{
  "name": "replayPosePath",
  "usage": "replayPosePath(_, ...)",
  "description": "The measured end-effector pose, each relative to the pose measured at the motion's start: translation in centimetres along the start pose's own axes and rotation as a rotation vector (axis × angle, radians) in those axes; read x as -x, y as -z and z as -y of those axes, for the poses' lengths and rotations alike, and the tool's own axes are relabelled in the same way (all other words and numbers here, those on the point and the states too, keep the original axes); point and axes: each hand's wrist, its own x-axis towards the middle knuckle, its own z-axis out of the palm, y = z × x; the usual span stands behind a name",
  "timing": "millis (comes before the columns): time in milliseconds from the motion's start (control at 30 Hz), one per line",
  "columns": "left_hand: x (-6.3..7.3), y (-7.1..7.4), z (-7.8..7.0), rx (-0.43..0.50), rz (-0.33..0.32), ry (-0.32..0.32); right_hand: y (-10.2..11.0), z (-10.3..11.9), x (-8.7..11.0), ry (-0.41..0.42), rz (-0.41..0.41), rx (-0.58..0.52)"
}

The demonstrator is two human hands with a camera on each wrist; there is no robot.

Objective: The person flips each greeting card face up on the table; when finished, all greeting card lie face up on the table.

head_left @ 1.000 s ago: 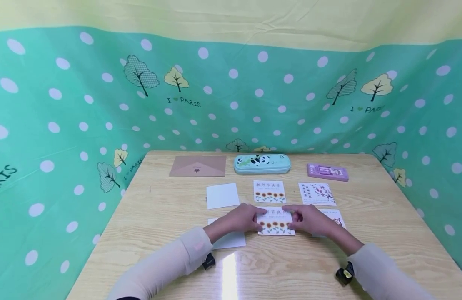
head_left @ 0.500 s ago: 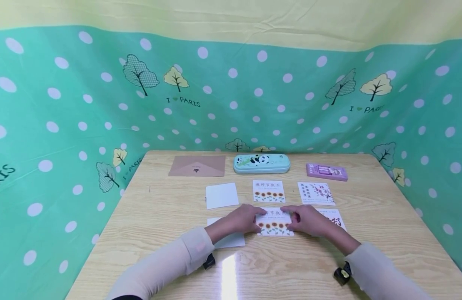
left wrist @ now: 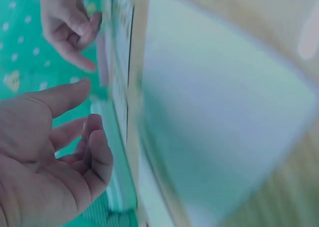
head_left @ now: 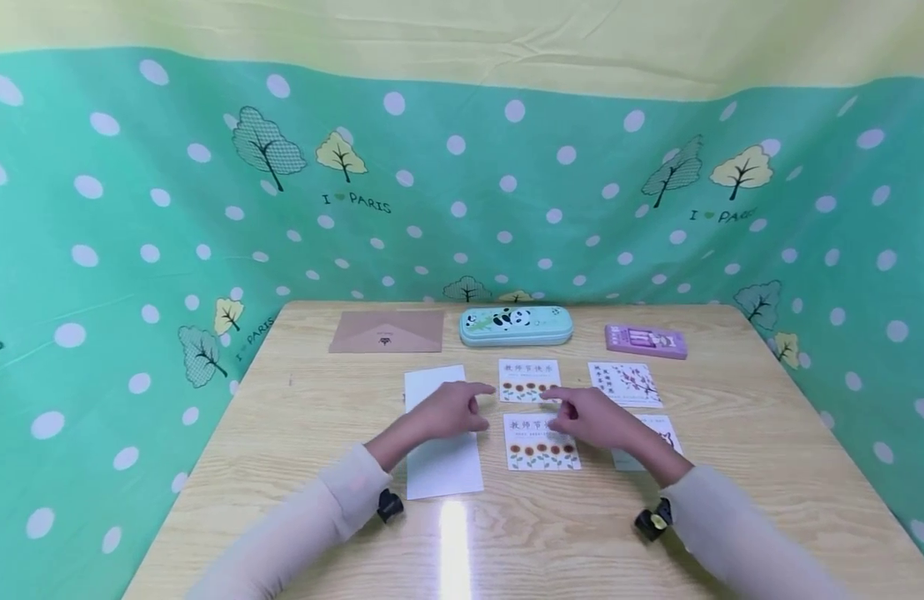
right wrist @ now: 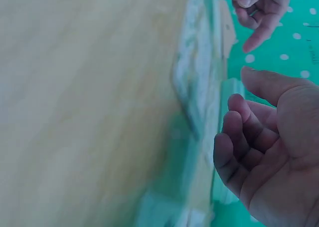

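The left hand (head_left: 448, 408) and right hand (head_left: 592, 417) reach toward each other across the bench (head_left: 342, 417), each grip empty and fairly wide, thumb parted from the index finger and the other fingers loosely bent. Between the 2 grips lies the near sunflower card (head_left: 532, 450), its upper right corner under the right fingertips; the far sunflower card (head_left: 517, 379) is just beyond it. These 2 face the person with their writing upright, presumably to be read easily. Below the left grip is white paper (head_left: 445, 467); the hand covers its middle, so I cannot tell if it is 1 sheet or 2. Right of the right grip lie the blossom card (head_left: 622, 383) and a partly covered card (head_left: 664, 426). Farther past the grips, the envelope (head_left: 387, 332), pencil case (head_left: 516, 327) and purple box (head_left: 646, 342) line the back edge, probably to leave working space.
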Motion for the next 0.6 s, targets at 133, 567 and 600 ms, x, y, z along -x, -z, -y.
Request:
replayPosePath(133,1.0,2.1,1.6,0.02,-0.024,0.081,-0.2,1.7,-2.2,0.014,-0.014,-0.034)
replayPosePath(567,3.9,5.7,9.9,0.055,-0.129,0.222,-2.9,6.0,-9.9,0.02,0.003,-0.1)
replayPosePath(600,3.9,5.6,10.3,0.057,-0.129,0.22,-3.0,6.2,-10.4,0.011,0.003,-0.102)
